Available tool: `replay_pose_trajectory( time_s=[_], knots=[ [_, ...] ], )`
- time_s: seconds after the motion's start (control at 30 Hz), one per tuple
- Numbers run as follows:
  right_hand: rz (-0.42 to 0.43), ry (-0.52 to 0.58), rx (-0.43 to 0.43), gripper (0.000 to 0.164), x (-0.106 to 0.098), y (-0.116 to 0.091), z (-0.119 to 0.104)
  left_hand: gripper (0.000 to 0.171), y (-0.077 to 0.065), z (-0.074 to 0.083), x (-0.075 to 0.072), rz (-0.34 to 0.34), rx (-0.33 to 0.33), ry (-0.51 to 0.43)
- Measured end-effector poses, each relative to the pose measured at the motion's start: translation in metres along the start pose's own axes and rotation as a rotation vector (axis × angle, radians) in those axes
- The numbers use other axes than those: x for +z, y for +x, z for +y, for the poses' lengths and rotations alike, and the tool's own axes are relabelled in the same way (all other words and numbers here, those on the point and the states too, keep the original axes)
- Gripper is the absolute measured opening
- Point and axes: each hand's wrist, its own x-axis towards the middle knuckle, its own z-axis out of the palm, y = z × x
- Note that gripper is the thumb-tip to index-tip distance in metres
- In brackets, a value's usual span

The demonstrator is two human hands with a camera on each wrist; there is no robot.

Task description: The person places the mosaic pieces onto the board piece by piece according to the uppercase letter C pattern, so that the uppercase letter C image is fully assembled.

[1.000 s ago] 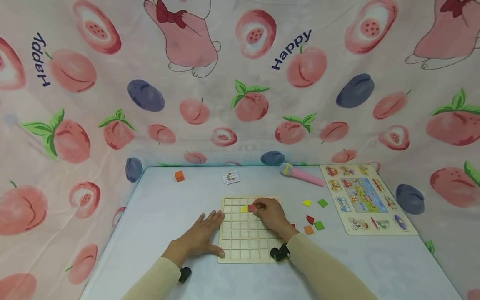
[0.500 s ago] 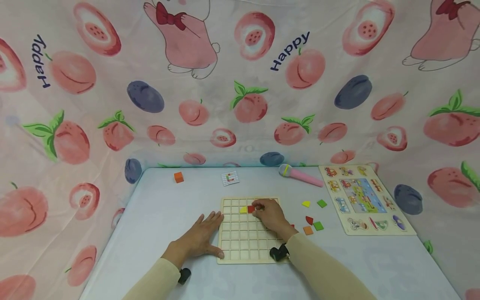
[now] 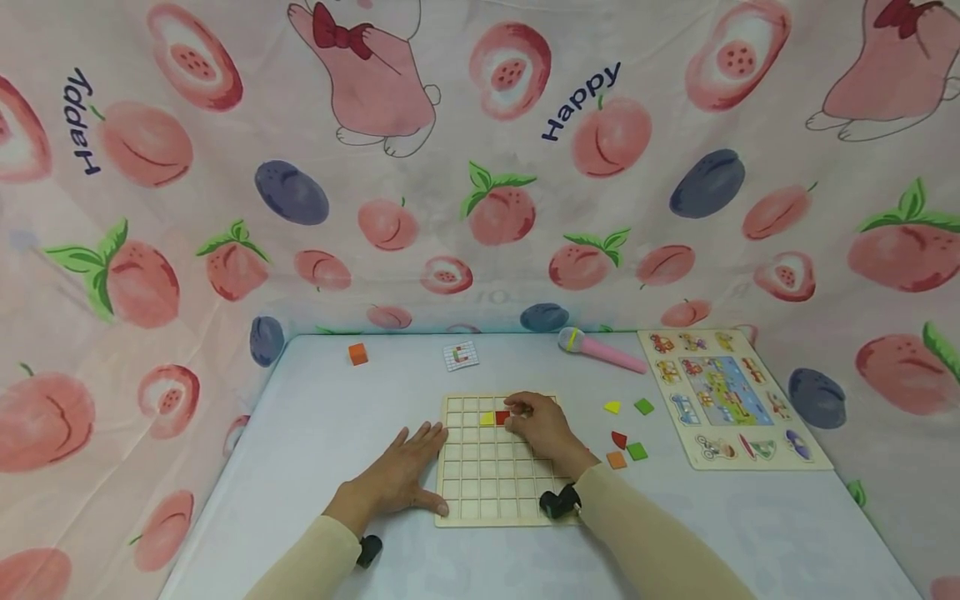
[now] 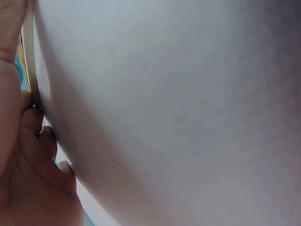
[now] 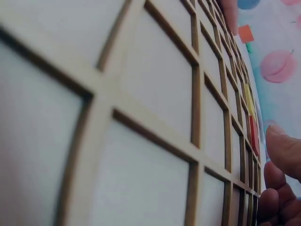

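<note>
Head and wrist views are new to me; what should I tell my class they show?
No machine: just a person's bare left hand and right hand. The wide picture comes from a camera worn on the head, the close ones from black wrist cameras. On the white tabletop lies a pale wooden grid board holding a flat yellow tile beside a flat red tile. The left hand rests at the board's left edge; the right hand is at the red tile; I can't tell if it's held. Around lie an orange cube, a pink microphone and loose coloured tiles.
</note>
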Motion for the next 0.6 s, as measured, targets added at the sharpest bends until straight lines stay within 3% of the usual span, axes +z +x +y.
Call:
replay_pose_trajectory(
  time_s=[0.3, 0.6],
  knots=[
    [-0.018, 0.091, 0.022, 0.029, -0.01, 0.001, -0.005, 0.129, 0.0, 0.001, 0.0, -0.001, 0.0, 0.0],
    [0.0, 0.131, 0.049, 0.034, -0.041, -0.001, 0.0, 0.131, 0.001, 0.0, 0.0, -0.002, -0.01, 0.013]
  ],
)
